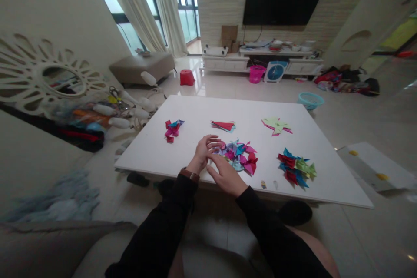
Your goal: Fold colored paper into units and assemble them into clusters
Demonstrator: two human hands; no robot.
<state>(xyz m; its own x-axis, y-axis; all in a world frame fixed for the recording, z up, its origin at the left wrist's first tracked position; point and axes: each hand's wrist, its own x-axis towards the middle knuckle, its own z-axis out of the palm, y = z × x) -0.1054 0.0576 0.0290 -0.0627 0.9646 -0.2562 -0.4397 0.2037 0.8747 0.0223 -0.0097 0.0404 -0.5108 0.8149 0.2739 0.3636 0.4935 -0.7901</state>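
My left hand (pixel 207 147) is over the white table (pixel 192 110), its fingers loosely bent and spread, at the left edge of a pile of folded paper cranes (pixel 239 153) in pink, blue, purple and red. My right hand (pixel 226 174) lies just in front of that pile, its fingers stretched toward my left palm and close to or touching it. I see nothing held in either hand. Further left on the table is a small group of red, magenta and blue paper pieces (pixel 172 130). Behind the pile lie flat folded red and light blue papers (pixel 224 126).
Green and pink folded papers (pixel 276 125) lie at the back right. Another cluster of blue, red and green folded papers (pixel 296 167) is at the right. Two small stickers or scraps (pixel 263 184) lie near the front edge. A turquoise basket (pixel 311 100) stands on the floor beyond.
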